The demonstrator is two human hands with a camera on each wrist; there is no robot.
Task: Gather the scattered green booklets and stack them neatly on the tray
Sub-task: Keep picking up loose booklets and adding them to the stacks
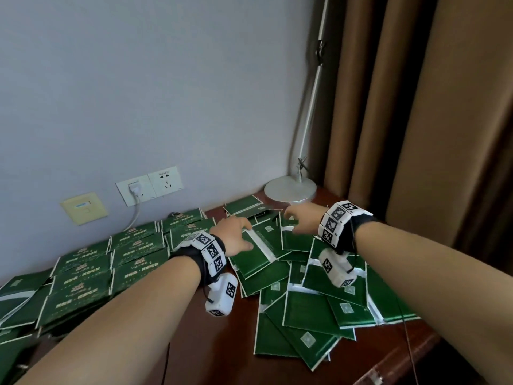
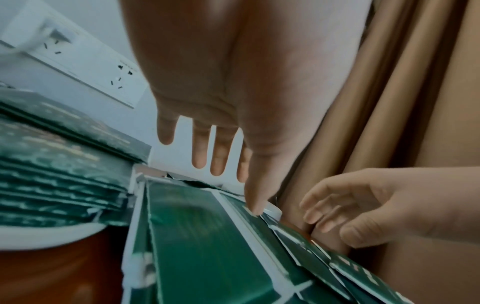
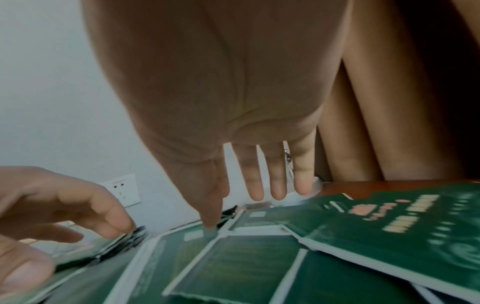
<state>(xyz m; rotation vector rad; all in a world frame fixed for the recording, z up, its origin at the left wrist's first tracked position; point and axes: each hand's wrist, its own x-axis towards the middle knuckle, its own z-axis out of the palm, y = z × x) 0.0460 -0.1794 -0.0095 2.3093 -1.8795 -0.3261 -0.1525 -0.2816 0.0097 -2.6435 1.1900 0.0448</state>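
Many green booklets with white edges lie jumbled on the right half of the dark wooden desk [image 1: 211, 345], the loose pile [image 1: 319, 307] reaching its front edge. More booklets [image 1: 91, 273] lie in overlapping rows on the left. Both hands hover over the back of the pile, fingers straight. My left hand [image 1: 244, 234] touches a booklet [image 2: 197, 236] with its thumb tip [image 2: 255, 210]. My right hand [image 1: 291, 220] is just beside it, with its thumb [image 3: 210, 223] on another booklet [image 3: 233, 259]. Neither hand holds anything. A white rounded edge [image 2: 52, 236] shows under the left rows.
A lamp with a round grey base [image 1: 290, 188] stands in the back corner by the brown curtain [image 1: 416, 107]. Wall sockets [image 1: 150, 187] with a plugged-in white cable sit behind the left rows. The desk's front right edge [image 1: 394, 365] is close to the pile.
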